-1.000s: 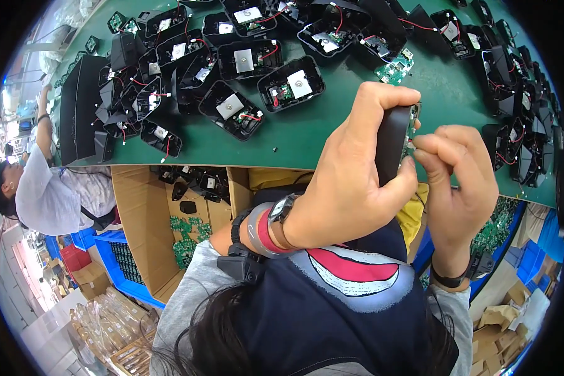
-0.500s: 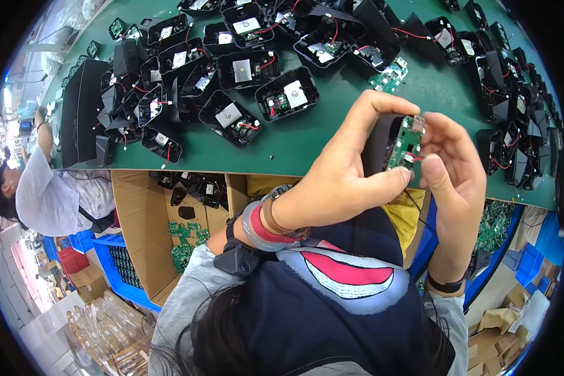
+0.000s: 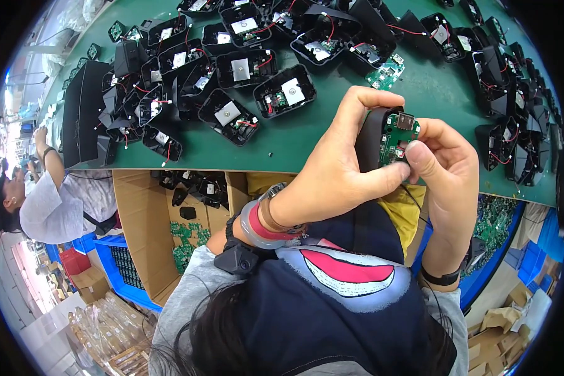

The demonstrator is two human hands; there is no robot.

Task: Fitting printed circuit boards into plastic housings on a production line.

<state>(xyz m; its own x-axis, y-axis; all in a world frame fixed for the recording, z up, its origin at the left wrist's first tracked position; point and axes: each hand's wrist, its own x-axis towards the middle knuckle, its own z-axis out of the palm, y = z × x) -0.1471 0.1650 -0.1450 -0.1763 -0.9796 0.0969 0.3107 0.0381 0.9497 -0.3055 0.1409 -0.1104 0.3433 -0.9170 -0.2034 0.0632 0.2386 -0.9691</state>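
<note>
My left hand (image 3: 341, 156) is closed round a small black plastic housing (image 3: 371, 138), held up over the near edge of the table. A green circuit board (image 3: 391, 135) with a metal port at its top sits at the open side of that housing; whether it is fully seated I cannot tell. My left thumb presses at the board's lower end. With thumb and fingertips, my right hand (image 3: 445, 156) pinches the board's right edge. A bit of red wire shows between the fingertips. Beyond my hands, a loose green circuit board (image 3: 387, 74) lies on the table.
Several open black housings (image 3: 286, 92) with red wires are spread over the green table (image 3: 319, 135). More are piled at the right (image 3: 504, 147). Below the edge stand a cardboard box (image 3: 135, 232) and a bin of green boards (image 3: 492, 229). A person (image 3: 50, 194) works at the far left.
The housing has turned and shifted slightly left, so the board's port faces me more. My right fingers have closed in onto the board's edge. The person at left has raised an arm.
</note>
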